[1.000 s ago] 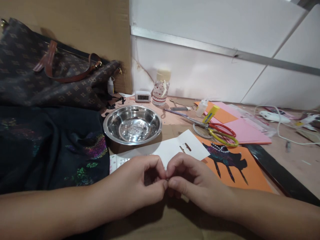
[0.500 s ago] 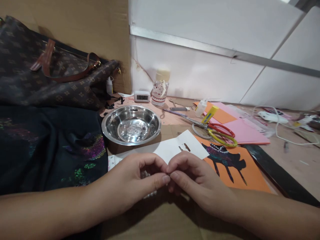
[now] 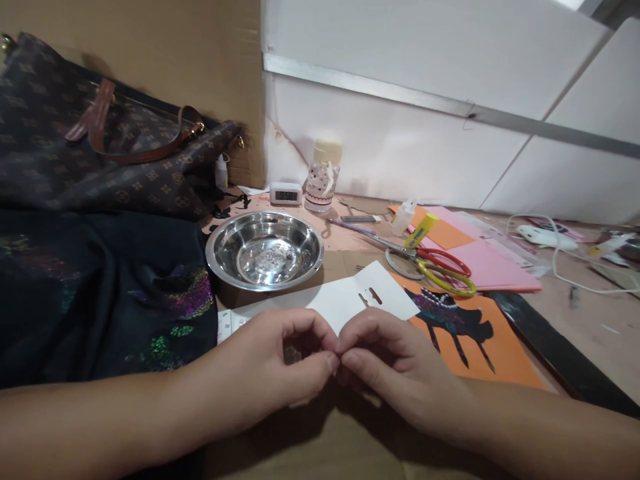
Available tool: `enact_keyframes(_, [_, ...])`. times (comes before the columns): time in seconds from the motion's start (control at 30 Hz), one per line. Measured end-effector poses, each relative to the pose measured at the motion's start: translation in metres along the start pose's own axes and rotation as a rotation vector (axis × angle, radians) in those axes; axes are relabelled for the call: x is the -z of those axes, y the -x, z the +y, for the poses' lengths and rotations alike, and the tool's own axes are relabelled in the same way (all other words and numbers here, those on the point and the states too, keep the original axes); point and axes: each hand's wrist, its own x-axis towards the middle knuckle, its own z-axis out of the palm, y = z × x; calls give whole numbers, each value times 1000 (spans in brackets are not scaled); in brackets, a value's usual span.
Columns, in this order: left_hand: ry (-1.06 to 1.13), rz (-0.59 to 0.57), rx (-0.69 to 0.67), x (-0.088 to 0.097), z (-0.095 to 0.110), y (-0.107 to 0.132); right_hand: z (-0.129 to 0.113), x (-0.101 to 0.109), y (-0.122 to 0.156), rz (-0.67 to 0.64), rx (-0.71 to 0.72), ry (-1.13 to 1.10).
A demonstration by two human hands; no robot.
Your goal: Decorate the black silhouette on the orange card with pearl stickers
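My left hand (image 3: 287,360) and my right hand (image 3: 387,363) meet fingertip to fingertip over the brown work surface (image 3: 310,453). Both are closed in a pinch, and whatever lies between the fingertips is too small or hidden to name. Just behind the hands lies a white card (image 3: 325,297) with slots cut in it, partly covered by the fingers. To the right of my right hand, an orange sheet (image 3: 505,360) carries a black cut-out shape (image 3: 450,317) trimmed with a row of white beads.
A steel bowl (image 3: 213,257) stands behind the card. Scissors (image 3: 443,267), a yellow glue tube (image 3: 421,230) and pink paper (image 3: 500,267) lie right. A lidded jar (image 3: 321,183) and small digital clock (image 3: 285,194) stand behind; dark cloth (image 3: 100,293) and a handbag (image 3: 125,133) fill the left.
The fingertips stay together, with the thumbs slightly shifted. Clear bead-like bits seen under my left hand earlier are now mostly hidden. The whole view has shifted slightly.
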Motion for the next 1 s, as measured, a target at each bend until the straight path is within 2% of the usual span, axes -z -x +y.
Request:
enact_keyframes(0.1, [-43, 23, -27, 1, 0, -1, 0, -1, 0, 2, -15, 29])
enact_keyframes(0.3, [81, 6, -76, 3, 4, -5, 1, -3, -1, -4, -114, -141])
enact_keyframes(0.5, [10, 42, -67, 3, 6, -2, 4, -3, 0, -17, -104, -166])
enact_keyframes(0.7, [22, 24, -100, 2, 6, -2, 7, -3, 1, -40, -156, -237])
enact_keyframes(1.0, [-81, 70, -24, 2, 2, -1, 8, -4, 2, -71, -133, -216])
